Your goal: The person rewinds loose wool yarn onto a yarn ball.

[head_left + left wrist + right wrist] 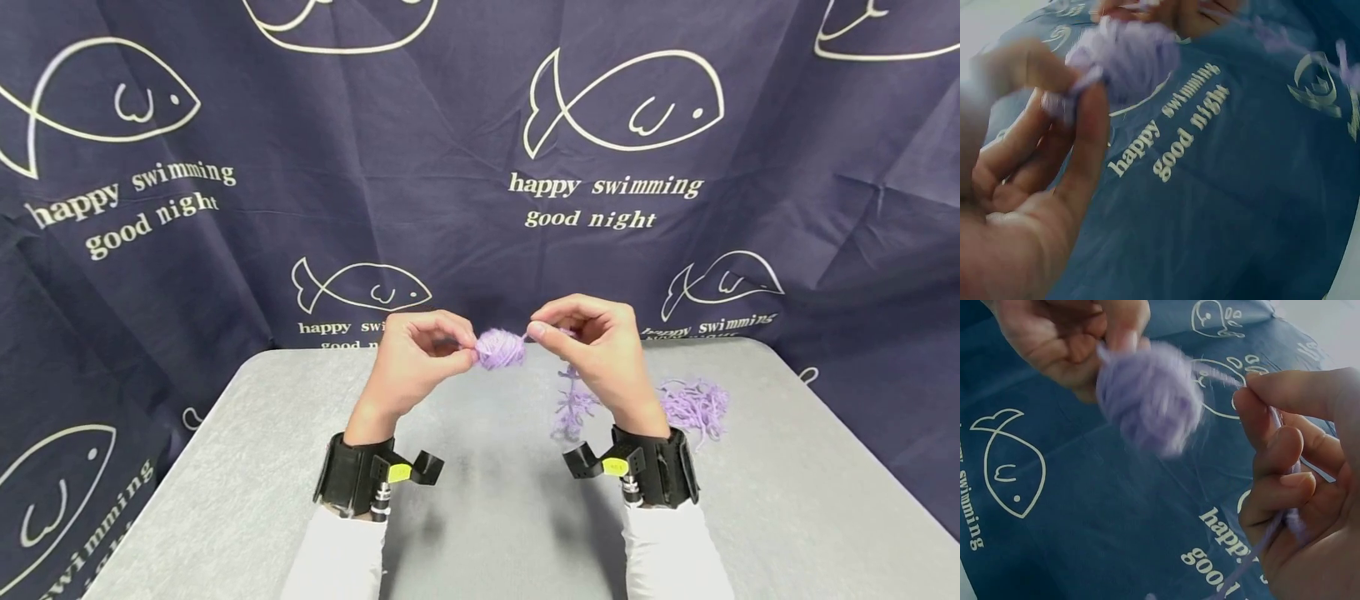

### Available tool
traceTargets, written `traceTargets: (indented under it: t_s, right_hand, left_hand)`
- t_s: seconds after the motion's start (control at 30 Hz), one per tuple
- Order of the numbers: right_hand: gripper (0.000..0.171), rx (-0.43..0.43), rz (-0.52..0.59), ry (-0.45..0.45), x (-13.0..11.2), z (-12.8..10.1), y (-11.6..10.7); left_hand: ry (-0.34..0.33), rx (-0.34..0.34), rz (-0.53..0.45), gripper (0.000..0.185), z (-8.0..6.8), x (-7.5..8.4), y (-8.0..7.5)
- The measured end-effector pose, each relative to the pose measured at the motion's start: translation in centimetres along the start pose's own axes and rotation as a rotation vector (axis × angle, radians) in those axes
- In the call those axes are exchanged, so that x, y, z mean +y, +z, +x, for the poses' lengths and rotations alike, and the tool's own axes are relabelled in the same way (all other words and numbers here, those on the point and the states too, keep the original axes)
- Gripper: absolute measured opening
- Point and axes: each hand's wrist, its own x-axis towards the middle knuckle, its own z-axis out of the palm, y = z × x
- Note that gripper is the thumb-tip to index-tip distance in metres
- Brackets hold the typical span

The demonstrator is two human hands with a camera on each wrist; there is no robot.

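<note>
- My left hand (412, 350) pinched a small purple yarn ball (500, 348) between thumb and fingertips, raised above the grey table (247, 467)
- My right hand (596, 342) gripped the loose yarn strand (1285, 515), fingers curled round it, just beside the ball
- From that hand the strand hung down in a ragged tail (573, 404) toward the table
- A loose yarn pile (696, 406) lay on the table to the right of my right wrist
- Behind everything hung a dark blue cloth (480, 150) printed with fish
- To wind well, I judged the strand needed light, even tension and the ball a small turn after each wrap, so the layers crossed and stayed round
- I judged the left pinch had to be firm but not crushing, or the ball could slip or unravel
</note>
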Motion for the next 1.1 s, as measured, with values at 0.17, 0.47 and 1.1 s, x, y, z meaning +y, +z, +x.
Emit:
traceTargets:
  t_s: [0.17, 0.47, 1.1]
  right_hand:
    - [0.011, 0.001, 0.009, 0.046, 0.2, 0.0, -0.2]
    - [0.007, -0.055, 0.04, 0.08, 1.3, 0.1, 0.8]
    - [0.004, -0.096, -0.119, 0.018, 1.4, 0.1, 3.7]
  left_hand:
    - [0.004, -0.112, -0.18, 0.029, -0.1, 0.1, -0.3]
    - [0.042, -0.091, -0.433, 0.013, -0.2, 0.0, 0.2]
    - [0.186, 0.477, -0.357, 0.024, 0.6, -0.2, 2.9]
